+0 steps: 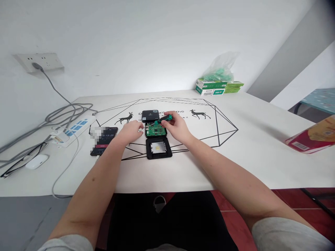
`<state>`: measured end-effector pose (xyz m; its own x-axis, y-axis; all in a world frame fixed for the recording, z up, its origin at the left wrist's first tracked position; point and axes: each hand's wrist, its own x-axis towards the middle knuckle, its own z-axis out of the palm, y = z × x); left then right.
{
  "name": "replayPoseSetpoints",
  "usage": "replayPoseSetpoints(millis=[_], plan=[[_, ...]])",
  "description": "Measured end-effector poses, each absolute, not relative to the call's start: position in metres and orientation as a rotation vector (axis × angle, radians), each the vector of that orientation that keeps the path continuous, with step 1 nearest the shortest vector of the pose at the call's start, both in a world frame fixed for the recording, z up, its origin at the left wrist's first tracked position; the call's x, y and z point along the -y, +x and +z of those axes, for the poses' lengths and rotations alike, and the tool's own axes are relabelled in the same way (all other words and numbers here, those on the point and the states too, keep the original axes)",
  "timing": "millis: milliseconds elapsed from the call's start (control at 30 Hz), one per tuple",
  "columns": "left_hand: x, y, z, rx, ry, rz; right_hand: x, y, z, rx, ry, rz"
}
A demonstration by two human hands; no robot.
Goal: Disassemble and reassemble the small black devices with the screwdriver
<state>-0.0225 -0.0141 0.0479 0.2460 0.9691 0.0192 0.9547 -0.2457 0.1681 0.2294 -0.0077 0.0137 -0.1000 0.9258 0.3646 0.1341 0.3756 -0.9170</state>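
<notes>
"Two bare hands in the head view. Gripping what, on the right?"

"Right hand (179, 127): fingers closed around a green-and-black screwdriver (167, 118), shaft slanting leftward at a green circuit board (158, 131), centre of the frame."

"And left hand (133, 131)?"

"Just beside the board's left edge, fingertips narrow, at a small white piece (140, 130). Pinched or merely touched, cannot tell."

"Around the board?"

"Black plastic case (157, 137) underneath; flat black square box (150, 115) above in the frame; square black cover (148, 149) with silver metal plate (161, 147) below."

"Farther left?"

"Dark phone (106, 139) with lit screen, then a white-and-blue power strip (75, 129); at lower left, black-framed glasses (22, 161) and a rounded white plastic case (37, 161)."

"Toward the right?"

"Green-and-white cardboard boxes (211, 87) at upper right, under a clear plastic bag (222, 66); red-and-orange package (314, 136) at the right edge. All on a white tabletop (222, 167) printed with black deer."
</notes>
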Motion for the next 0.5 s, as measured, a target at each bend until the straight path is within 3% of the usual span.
replayPoseSetpoints(millis=[167,500], plan=[[0.018,-0.017,0.052,-1.697,2.149,0.508,0.005,0.235,0.025,1.284,-0.87,0.955],[0.026,-0.01,0.055,-1.541,2.032,0.722,0.007,0.238,0.035,1.168,-0.868,0.997]])
